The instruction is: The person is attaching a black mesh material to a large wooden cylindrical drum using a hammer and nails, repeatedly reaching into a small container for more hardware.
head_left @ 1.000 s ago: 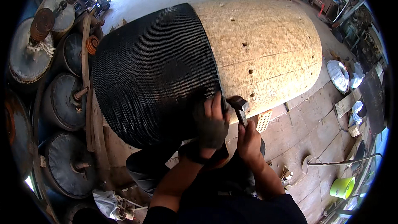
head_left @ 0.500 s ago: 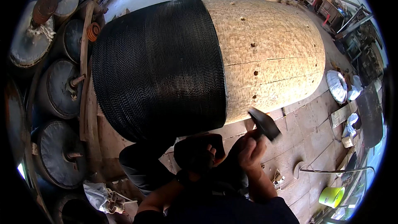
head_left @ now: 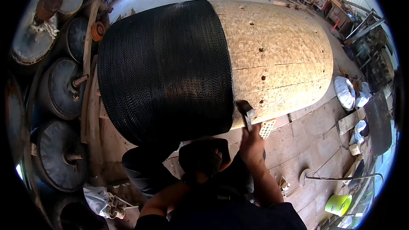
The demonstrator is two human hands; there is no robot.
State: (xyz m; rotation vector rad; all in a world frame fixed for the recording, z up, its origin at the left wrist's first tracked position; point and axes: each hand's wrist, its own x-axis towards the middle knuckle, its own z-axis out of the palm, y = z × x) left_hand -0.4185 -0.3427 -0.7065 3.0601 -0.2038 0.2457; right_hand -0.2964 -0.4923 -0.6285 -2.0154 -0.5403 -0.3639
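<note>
A large barrel-shaped wooden drum [head_left: 285, 59] lies across in front of me, its pale right part bare and pierced by several holes. Its left part is wrapped in tightly wound black ridged strip [head_left: 170, 64]. My right hand [head_left: 252, 145] is closed round the handle of a hammer [head_left: 246, 109]. The hammer's head is at the lower drum surface, just right of the black wrap's edge; whether it touches cannot be told. Low between my knees, my left hand [head_left: 209, 159] is in deep shadow with curled fingers, beside a dark rounded object [head_left: 187, 155]. What it grips is hidden.
Several dark discs with axle stubs [head_left: 64, 149] stand along the left, beside wooden planks [head_left: 88, 98]. To the right are a white wrapped ring [head_left: 344, 93], a thin-rod stand [head_left: 336, 177] and a yellow-green bucket [head_left: 338, 204]. A perforated block [head_left: 267, 128] sits below the drum.
My right hand has swung the hammer up and left, bringing its head from beside the drum to the drum's lower surface. My left hand stays low in nearly the same place.
</note>
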